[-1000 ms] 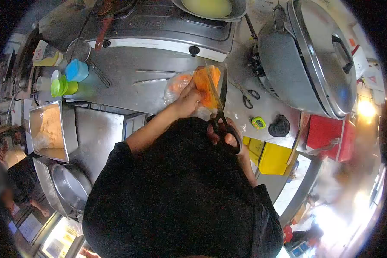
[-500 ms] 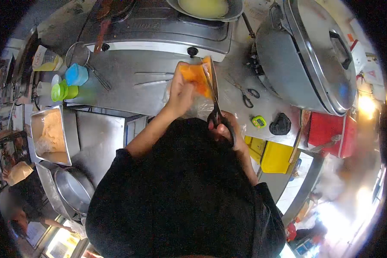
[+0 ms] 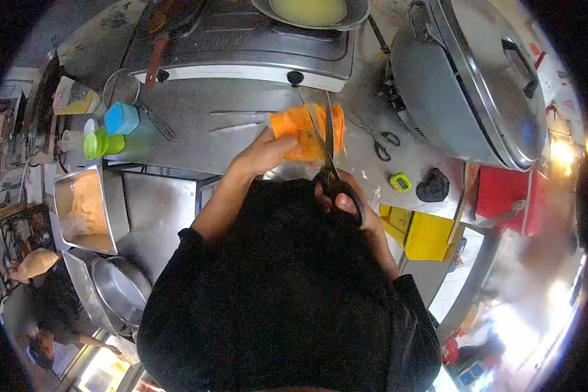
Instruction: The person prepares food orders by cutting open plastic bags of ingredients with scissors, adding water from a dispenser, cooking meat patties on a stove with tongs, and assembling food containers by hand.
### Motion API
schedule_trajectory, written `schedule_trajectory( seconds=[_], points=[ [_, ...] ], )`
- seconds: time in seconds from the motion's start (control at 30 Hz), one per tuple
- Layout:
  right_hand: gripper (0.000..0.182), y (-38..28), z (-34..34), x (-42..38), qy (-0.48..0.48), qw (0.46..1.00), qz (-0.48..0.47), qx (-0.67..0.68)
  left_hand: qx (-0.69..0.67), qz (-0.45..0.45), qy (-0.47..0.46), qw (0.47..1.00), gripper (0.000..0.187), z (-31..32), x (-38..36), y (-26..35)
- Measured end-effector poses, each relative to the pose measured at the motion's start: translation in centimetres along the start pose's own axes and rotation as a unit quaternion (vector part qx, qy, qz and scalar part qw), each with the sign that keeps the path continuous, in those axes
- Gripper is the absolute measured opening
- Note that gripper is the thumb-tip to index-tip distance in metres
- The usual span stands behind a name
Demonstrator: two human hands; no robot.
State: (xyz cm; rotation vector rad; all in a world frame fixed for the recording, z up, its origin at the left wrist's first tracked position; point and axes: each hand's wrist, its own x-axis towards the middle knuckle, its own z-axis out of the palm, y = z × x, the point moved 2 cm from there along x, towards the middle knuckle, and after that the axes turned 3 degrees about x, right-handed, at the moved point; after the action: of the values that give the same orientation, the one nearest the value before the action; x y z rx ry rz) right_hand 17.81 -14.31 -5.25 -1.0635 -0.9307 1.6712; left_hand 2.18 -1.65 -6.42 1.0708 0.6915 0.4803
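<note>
My left hand [image 3: 266,154] holds an orange cloth [image 3: 300,124] up over the steel counter, thumb across its front. In my right hand [image 3: 348,201] is a large pair of black-handled scissors [image 3: 329,147], fingers through the loops. Its blades are spread in a narrow V, pointing away from me and lying against the cloth. Clear plastic [image 3: 294,172] shows below the cloth, partly hidden by my hands and black clothing. To the right lies a second pair of scissors [image 3: 379,142]. Two thin metal utensils [image 3: 236,126] rest to the left.
A gas stove [image 3: 242,49] with a pan of yellow liquid [image 3: 309,12] is at the back. Right are a big lidded pot [image 3: 431,91], a green timer [image 3: 400,182] and yellow bins [image 3: 431,236]. Left are a whisk [image 3: 157,123], cups [image 3: 121,118], a steel tub [image 3: 116,219] and another person [image 3: 42,300].
The scissor blades have spread apart from nearly closed. The orange cloth has opened out wider behind them, and my left hand has shifted its hold lower on it.
</note>
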Motion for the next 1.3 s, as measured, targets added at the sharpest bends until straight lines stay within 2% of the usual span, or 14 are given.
schedule_trajectory(
  seconds=[0.07,0.17,0.23,0.33,0.43,0.5,0.6,0.67,0.87,1.03,1.13,1.2,1.23,1.3],
  points=[
    [0.076,-0.1,0.3,-0.1,0.009,1.000,0.003,0.002,-0.012,0.016,-0.010,1.000,0.035,0.1,-0.2,1.0],
    [0.077,0.3,0.4,-0.2,0.029,1.000,0.009,0.002,0.101,-0.011,-0.041,0.994,0.035,-0.4,-0.5,2.7],
    [0.077,-0.1,0.1,-0.3,0.041,0.999,0.012,0.002,0.087,-0.059,-0.057,0.993,0.035,-0.6,-0.7,3.2],
    [0.079,-0.9,0.2,-0.3,-0.015,0.998,0.060,-0.019,0.109,-0.067,-0.079,0.989,0.036,-0.2,-1.1,5.1],
    [0.081,1.2,0.0,-0.7,0.045,0.996,0.078,0.012,0.144,-0.058,-0.102,0.983,0.037,0.2,-1.3,6.4],
    [0.073,1.8,-0.1,-0.1,-0.058,0.995,0.017,0.081,0.149,-0.074,-0.109,0.980,0.039,-0.1,-0.9,5.5],
    [0.076,1.0,0.1,0.4,-0.092,0.993,-0.010,0.078,0.134,-0.061,-0.128,0.981,0.041,0.3,-0.6,5.1],
    [0.076,0.5,0.7,0.2,-0.080,0.992,-0.011,0.097,0.120,-0.036,-0.147,0.981,0.043,0.4,-0.6,4.9],
    [0.075,0.8,-0.3,0.0,-0.088,0.992,0.030,0.089,0.098,-0.078,-0.130,0.984,0.048,-0.7,-0.2,2.7],
    [0.075,0.5,-0.3,0.6,-0.083,0.992,0.054,0.077,-0.056,-0.008,-0.093,0.994,0.047,-0.3,0.7,0.4],
    [0.064,0.9,-0.7,0.4,-0.086,0.995,-0.006,0.042,-0.169,0.041,-0.054,0.983,0.047,0.0,0.7,0.4],
    [0.054,1.0,-1.0,0.0,-0.066,0.997,-0.035,0.010,-0.137,0.052,0.031,0.989,0.047,-0.3,0.4,1.0],
    [0.054,0.9,-1.3,-0.2,-0.063,0.997,-0.034,0.008,0.027,-0.013,0.181,0.983,0.044,-1.1,0.0,1.3],
    [0.045,0.7,-1.8,-0.6,-0.071,0.995,-0.044,-0.058,0.073,-0.014,0.179,0.981,0.040,-1.7,-0.9,2.1]
  ],
)
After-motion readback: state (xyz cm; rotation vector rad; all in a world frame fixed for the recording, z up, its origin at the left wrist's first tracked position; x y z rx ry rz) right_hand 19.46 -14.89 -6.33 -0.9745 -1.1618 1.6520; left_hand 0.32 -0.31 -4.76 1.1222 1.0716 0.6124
